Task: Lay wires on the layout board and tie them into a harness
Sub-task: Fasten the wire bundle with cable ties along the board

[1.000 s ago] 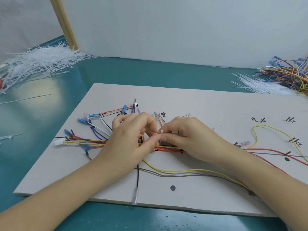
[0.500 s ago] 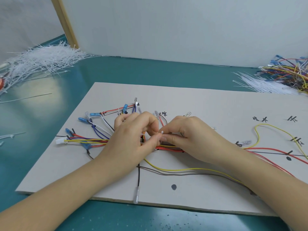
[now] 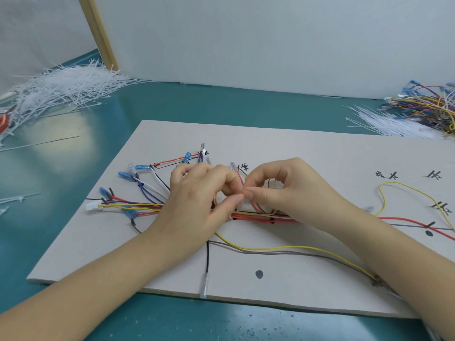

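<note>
Where hands meet: both pinch something small over the wire bundle [image 3: 258,216] at mid layout board [image 3: 283,148]; what it is, unclear.
Left hand [image 3: 197,205]: fingers curled, thumb pressing.
Right hand [image 3: 283,190]: curled, pinching.
Beyond board's far-left corner: cable ties [image 3: 64,89].

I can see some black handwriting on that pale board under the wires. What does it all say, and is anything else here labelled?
"棕", handwritten in black on the layout board, just above the right hand, at.
Further black handwritten marks at the board's right, at and: too scrawled to read.
Black dots at and are marks, not text.
Nothing else readable.
</note>
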A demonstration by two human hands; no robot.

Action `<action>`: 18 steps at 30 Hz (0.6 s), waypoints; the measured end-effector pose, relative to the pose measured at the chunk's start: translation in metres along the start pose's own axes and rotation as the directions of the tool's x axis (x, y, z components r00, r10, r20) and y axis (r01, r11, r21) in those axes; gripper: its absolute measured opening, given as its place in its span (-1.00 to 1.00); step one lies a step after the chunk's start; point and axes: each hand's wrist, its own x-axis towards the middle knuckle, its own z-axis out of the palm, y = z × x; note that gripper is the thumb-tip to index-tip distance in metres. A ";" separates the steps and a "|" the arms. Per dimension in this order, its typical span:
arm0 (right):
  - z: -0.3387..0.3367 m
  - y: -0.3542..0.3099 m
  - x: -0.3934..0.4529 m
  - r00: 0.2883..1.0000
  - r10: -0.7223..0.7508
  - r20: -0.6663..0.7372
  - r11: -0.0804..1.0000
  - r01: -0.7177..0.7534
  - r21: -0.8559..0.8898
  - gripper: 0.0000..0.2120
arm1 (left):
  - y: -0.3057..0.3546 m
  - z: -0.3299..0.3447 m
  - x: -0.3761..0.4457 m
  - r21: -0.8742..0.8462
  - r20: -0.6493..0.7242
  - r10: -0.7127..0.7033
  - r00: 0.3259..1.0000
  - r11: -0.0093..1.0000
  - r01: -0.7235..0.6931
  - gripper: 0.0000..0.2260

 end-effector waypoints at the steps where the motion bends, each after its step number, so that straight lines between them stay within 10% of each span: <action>1: 0.001 0.000 -0.001 0.999 -0.028 -0.022 0.999 0.027 -0.043 -0.84 | 0.000 -0.001 0.001 -0.030 0.014 -0.033 0.999 0.999 0.033 -0.92; 8: 0.007 0.002 -0.005 0.958 -0.278 -0.070 0.873 0.222 -0.434 -0.87 | -0.006 -0.003 0.008 -0.162 0.088 -0.157 0.984 0.972 0.170 -0.92; 18: 0.009 0.004 -0.004 0.946 -0.319 -0.060 0.896 0.281 -0.345 -0.92 | -0.005 -0.007 0.012 -0.206 0.191 -0.163 0.968 0.958 0.201 -0.94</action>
